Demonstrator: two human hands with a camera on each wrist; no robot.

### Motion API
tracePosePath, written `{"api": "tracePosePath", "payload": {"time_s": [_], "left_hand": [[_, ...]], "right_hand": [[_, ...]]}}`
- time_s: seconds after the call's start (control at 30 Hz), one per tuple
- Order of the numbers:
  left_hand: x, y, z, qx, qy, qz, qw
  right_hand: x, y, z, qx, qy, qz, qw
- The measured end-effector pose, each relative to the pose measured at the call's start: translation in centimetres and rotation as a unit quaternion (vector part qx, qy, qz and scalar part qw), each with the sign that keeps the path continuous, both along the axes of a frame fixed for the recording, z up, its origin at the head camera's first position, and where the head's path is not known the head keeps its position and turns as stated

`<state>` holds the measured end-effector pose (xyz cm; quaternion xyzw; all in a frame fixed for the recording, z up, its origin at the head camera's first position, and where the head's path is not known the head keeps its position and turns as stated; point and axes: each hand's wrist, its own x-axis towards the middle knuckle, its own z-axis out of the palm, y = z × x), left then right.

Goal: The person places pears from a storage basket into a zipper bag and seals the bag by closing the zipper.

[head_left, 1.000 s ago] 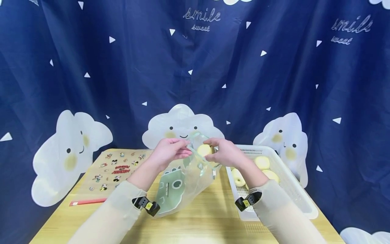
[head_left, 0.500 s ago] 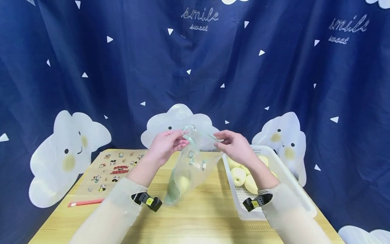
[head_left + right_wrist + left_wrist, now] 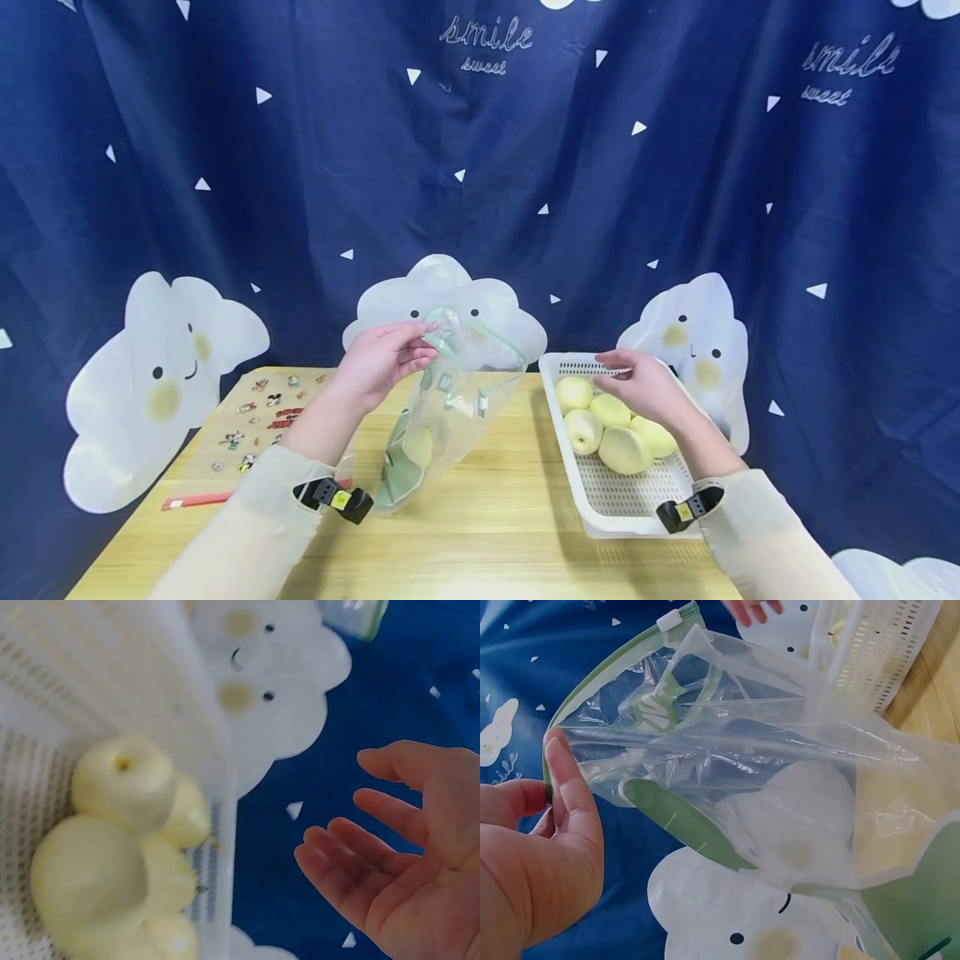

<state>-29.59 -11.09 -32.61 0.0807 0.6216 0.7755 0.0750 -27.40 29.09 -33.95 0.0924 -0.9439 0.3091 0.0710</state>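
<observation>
My left hand (image 3: 382, 358) pinches the rim of a clear slider zip bag (image 3: 468, 408) between thumb and fingers. The bag hangs with its mouth parted; its green rim and white slider (image 3: 671, 620) show in the left wrist view. Low in the bag, against its green printed side, lies a pale yellow fruit (image 3: 418, 447). My right hand (image 3: 645, 387) hovers over the back of a white plastic basket (image 3: 622, 527), fingers spread and nothing in them. Several pale yellow fruits (image 3: 90, 870), apple- or pear-like, sit in the basket, apart from that hand.
A flat bag with cartoon prints (image 3: 262, 417) lies on the left of the wooden table (image 3: 480, 533), with a red strip (image 3: 197, 500) along its near edge. Behind the table hangs a dark blue curtain (image 3: 480, 217) with clouds.
The right hand let go of a fruit, which dropped down inside the bag. It then touched the bag's rim and moved right over the basket. The left hand keeps its pinch, shifting slightly left.
</observation>
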Motion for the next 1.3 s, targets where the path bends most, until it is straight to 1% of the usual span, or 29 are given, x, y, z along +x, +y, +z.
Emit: {"api": "tracePosePath", "payload": {"time_s": [0.2,0.47,0.6,0.67,0.77,0.9,1.0,1.1,1.2,1.3], "left_hand": [[0.3,-0.7,0.0,0.003,-0.002,0.005,1.0],[0.5,-1.6,0.1,0.011,-0.002,0.01,0.9999],[0.4,-1.9,0.0,0.008,0.0,0.012,0.9999],[0.4,-2.1,0.0,0.004,0.001,0.011,0.9999],[0.4,-2.3,0.0,0.002,0.001,0.01,0.9999],[0.4,-2.5,0.1,0.0,-0.003,0.014,0.9999],[0.4,-2.5,0.2,-0.001,-0.005,0.016,0.9999],[0.4,-2.7,0.2,-0.003,-0.006,0.018,0.9998],[0.4,-2.8,0.1,-0.001,-0.007,0.02,0.9998],[0.4,-3.0,0.1,-0.002,-0.008,0.022,0.9997]], "right_hand": [[-1.3,1.5,-1.1,0.031,-0.023,-0.016,0.999],[-3.2,2.1,-2.4,0.096,-0.045,-0.018,0.994],[-4.2,2.4,-3.1,0.122,-0.063,0.0,0.991],[-4.7,2.6,-3.6,0.133,-0.076,0.014,0.988],[-5.2,2.6,-4.2,0.147,-0.101,0.024,0.984],[-5.2,2.5,-5.1,0.138,-0.141,0.022,0.98],[-5.2,2.5,-5.7,0.132,-0.158,0.021,0.978],[-5.1,2.3,-6.1,0.126,-0.158,0.015,0.979],[-5.3,2.1,-6.6,0.122,-0.149,0.007,0.981],[-5.4,1.9,-6.9,0.142,-0.122,0.012,0.982]]}}
